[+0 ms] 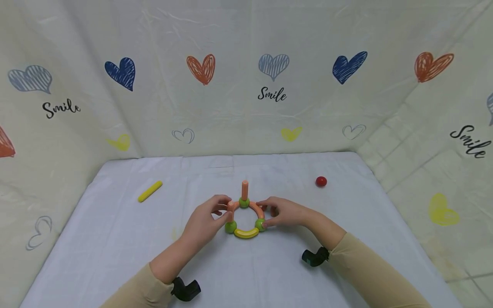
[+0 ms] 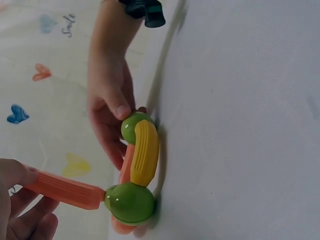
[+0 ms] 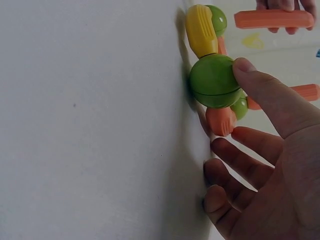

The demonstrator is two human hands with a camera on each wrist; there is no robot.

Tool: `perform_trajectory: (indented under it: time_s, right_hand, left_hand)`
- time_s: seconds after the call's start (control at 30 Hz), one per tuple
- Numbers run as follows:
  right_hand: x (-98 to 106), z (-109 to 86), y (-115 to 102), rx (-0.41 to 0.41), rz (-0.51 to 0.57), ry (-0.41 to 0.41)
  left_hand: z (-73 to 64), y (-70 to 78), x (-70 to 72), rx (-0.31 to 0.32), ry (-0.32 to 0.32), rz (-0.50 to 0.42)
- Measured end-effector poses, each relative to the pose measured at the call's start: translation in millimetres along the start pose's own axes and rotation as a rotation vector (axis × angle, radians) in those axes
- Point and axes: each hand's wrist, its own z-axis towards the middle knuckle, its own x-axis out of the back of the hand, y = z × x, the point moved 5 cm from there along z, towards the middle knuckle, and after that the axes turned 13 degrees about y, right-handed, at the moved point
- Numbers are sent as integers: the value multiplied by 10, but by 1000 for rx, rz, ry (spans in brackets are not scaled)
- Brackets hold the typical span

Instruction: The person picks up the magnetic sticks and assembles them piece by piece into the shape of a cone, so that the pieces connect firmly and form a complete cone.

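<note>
A ring of green balls and curved pieces stands on the white table, two curves orange and one yellow [image 1: 246,233]. One orange stick [image 1: 245,190] rises from the far green ball [image 1: 244,202]. My left hand [image 1: 206,218] pinches the upper end of another orange stick [image 2: 65,189], whose lower end meets the left green ball [image 2: 132,202]. On the other side my right hand [image 1: 286,211] holds the ring, thumb on the right green ball [image 3: 215,80] and forefinger at an orange curve [image 3: 221,121]. The remaining right fingers are loosely bent.
A yellow stick [image 1: 150,191] lies at the back left of the table [image 1: 246,273]. Toward the back right is a red ball [image 1: 321,182]. A cloth wall [image 1: 231,115] printed with hearts stands behind. Both wrists carry black camera mounts [image 1: 316,256].
</note>
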Motion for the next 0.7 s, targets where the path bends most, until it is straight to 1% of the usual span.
perform_trajectory:
  time_s: [0.3,0.47,0.7]
  right_hand:
    - [6,-4,0,1,-20,6]
    - [5,-1,-8,23,-24,7]
    - [6,-1,-6,36,-11,9]
  left_hand:
    - [-16,-15,-40,32,-33,24]
    - [-24,-12,-39,49,-41,37]
    - [-20,-11,-36,45,-50,43]
